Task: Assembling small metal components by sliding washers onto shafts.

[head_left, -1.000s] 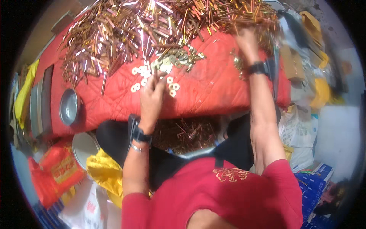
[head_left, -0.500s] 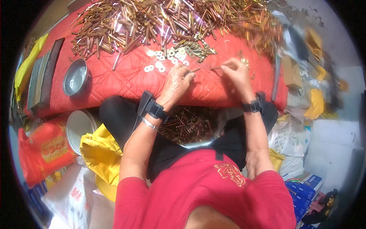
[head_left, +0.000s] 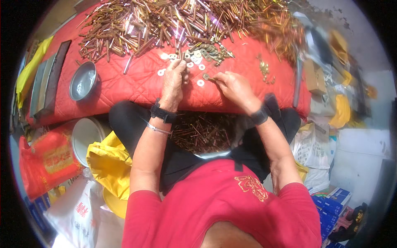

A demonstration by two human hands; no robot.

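My right hand (head_left: 235,87) is closed, pinching a thin metal rod whose tip meets a round metal washer (head_left: 205,76); I cannot tell whether the rod passes through it. To its left, my left hand (head_left: 174,78) has curled fingers at the edge of a scatter of flat white washers (head_left: 197,53). Whatever those fingers hold, if anything, is hidden. One loose washer (head_left: 200,83) lies between the hands on the red quilted cover (head_left: 140,82). Beyond them spreads a large heap of coppery metal tubes and rods (head_left: 144,29).
A metal bowl (head_left: 83,81) stands on the cover at the left. Small brass-coloured pieces (head_left: 264,70) lie right of my right hand. Below, between my legs, a container holds many dark bolts (head_left: 202,132). Yellow cloth (head_left: 109,159) and bags flank me; a cardboard box (head_left: 314,76) is at right.
My left hand has moved left, over to the washers. My right hand has come leftward from near the brass pieces, and the rod in it now has a washer at its tip.
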